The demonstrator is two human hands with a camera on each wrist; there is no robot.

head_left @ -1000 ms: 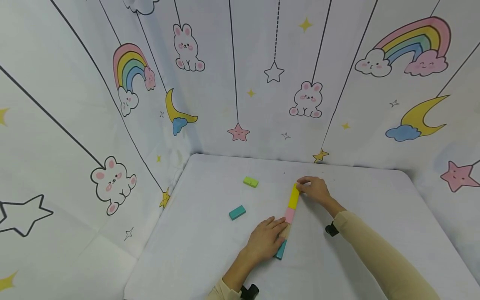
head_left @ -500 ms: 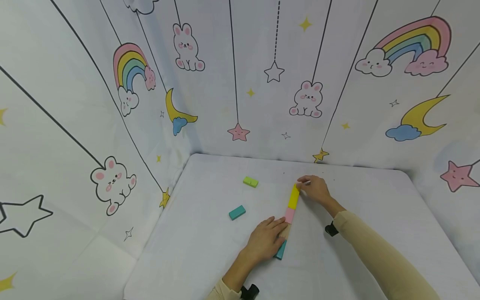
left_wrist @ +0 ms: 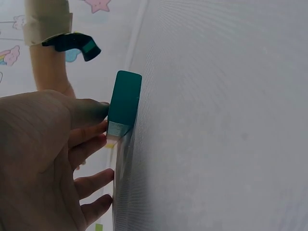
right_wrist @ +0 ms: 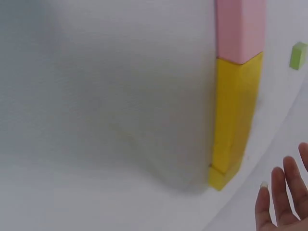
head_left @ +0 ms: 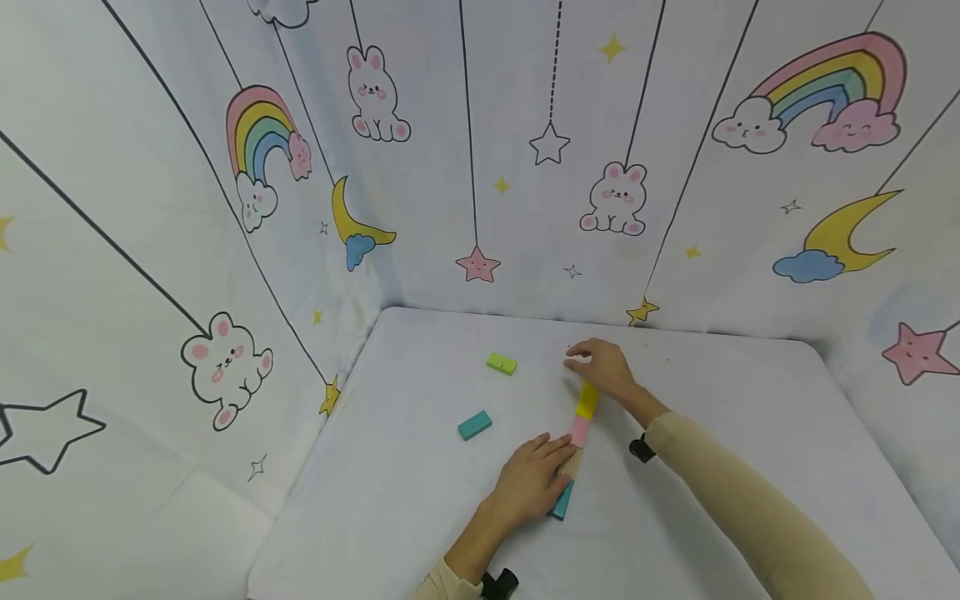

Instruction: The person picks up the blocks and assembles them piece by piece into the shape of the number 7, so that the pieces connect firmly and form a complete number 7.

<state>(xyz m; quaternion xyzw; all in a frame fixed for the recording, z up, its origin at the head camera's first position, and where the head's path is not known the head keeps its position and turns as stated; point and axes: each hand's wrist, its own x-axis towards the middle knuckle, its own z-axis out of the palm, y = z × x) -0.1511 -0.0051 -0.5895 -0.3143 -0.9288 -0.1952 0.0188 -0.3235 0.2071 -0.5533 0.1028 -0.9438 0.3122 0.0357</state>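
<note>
A line of blocks runs away from me: a teal block (head_left: 561,502), a wood-coloured block (head_left: 571,463), a pink block (head_left: 580,431) and a yellow stretch (head_left: 587,402). In the right wrist view a seam crosses the yellow stretch (right_wrist: 234,110), leaving a short yellow piece (right_wrist: 219,178) at its end. My left hand (head_left: 527,483) lies along the line's left side; its thumb touches the teal block (left_wrist: 125,98) in the left wrist view. Beyond the yellow end, my right hand (head_left: 602,367) hovers with extended fingers (right_wrist: 280,192), apart from the blocks and holding nothing.
Left of the line, a loose teal block (head_left: 475,425) lies on the white table (head_left: 375,500). A lime green block (head_left: 502,363) sits farther back. Behind the table rises a white cloth wall (head_left: 420,183) printed with rabbits, stars and rainbows.
My right hand has come off the right side of the yellow end and moved left, over and past it. The left hand and the blocks have stayed put.
</note>
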